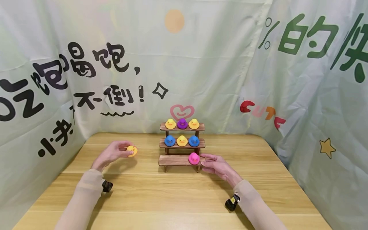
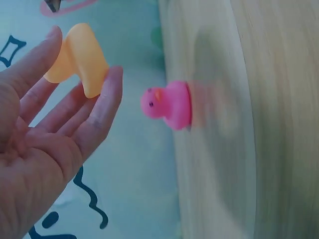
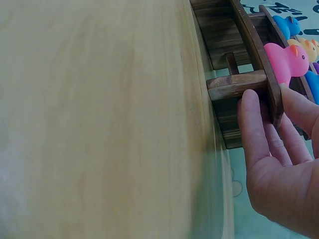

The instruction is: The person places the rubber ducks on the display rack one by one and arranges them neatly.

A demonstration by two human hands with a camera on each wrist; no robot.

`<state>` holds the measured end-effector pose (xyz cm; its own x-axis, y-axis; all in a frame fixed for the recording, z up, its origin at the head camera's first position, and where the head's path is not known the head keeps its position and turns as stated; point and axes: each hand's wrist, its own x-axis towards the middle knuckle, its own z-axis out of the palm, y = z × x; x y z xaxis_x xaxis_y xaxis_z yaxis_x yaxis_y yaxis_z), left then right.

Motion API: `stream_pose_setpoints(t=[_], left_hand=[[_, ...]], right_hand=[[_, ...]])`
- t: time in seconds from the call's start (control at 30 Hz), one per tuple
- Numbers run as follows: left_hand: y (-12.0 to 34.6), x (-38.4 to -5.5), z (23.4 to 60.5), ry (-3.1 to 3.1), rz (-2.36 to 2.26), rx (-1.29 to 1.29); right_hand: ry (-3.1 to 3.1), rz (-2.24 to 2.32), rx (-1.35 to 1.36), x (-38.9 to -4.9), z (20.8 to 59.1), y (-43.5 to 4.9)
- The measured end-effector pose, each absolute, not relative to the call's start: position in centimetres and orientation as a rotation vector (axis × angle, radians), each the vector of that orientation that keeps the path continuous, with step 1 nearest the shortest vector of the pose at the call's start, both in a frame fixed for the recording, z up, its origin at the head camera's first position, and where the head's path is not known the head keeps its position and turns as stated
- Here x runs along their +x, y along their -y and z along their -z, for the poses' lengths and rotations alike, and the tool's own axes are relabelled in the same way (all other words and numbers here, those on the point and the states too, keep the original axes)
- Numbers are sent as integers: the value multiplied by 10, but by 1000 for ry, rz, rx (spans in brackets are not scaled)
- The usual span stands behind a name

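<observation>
My left hand (image 1: 113, 153) pinches a yellow rubber duck (image 1: 132, 151) between thumb and fingers, above the table left of the shelf. Beyond that hand, in the left wrist view, a pink duck (image 2: 174, 105) stands on the table; the head view hides it behind the hand. A three-tier wooden display shelf (image 1: 173, 160) stands mid-table. My right hand (image 1: 219, 168) holds the right end of its bottom tier, thumb at the top of the plank and fingers below, as the right wrist view shows. Close by the thumb, another pink duck (image 1: 194, 158) sits on that tier.
The middle tier carries a blue duck (image 1: 170, 141), a yellow one (image 1: 182, 141) and another blue one. On the top tier, a purple duck (image 1: 182, 124) sits between two yellow ducks. Printed cloth (image 1: 201, 70) surrounds the back and sides of the wooden table (image 1: 161, 198).
</observation>
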<state>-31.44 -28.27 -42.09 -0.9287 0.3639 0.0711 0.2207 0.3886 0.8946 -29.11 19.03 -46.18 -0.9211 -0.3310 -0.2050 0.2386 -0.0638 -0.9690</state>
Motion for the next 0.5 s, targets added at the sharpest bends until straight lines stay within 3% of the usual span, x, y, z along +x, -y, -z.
stream_pose_setpoints(t=[0.5], left_hand=[[252,-307,415,-2445,-1626,516]], right_hand=[[-1835,2039,-121,-290,460,-191]])
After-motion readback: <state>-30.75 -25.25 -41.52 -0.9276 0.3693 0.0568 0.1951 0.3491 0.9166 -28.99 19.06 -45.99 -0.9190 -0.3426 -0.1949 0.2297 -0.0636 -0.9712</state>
